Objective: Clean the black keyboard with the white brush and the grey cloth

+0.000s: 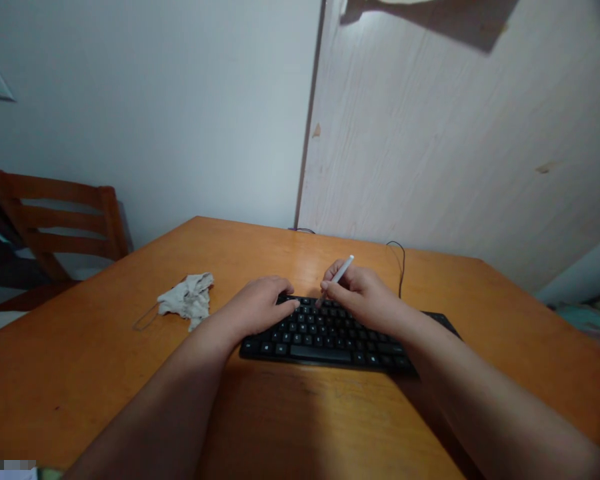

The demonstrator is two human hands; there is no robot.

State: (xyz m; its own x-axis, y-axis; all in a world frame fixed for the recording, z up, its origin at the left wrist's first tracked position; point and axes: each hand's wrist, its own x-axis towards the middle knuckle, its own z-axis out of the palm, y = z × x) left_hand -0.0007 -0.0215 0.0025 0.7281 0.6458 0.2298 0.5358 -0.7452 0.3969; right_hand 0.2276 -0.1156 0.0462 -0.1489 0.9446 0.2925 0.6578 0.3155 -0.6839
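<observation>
A black keyboard (330, 337) lies on the orange wooden table (105, 360), its cable (401, 263) running off toward the wall. My left hand (257, 307) rests on the keyboard's upper left corner, fingers curled down against its edge and keys. My right hand (365, 297) hovers over the upper middle rows and pinches a thin white stick (339, 275), its lower tip touching the keys and its upper end pointing up and to the right.
A crumpled grey-white cloth (187, 300) lies on the table left of the keyboard. A wooden chair (55, 227) stands at the far left. A white wall and a pale wood panel (455, 133) rise behind the table.
</observation>
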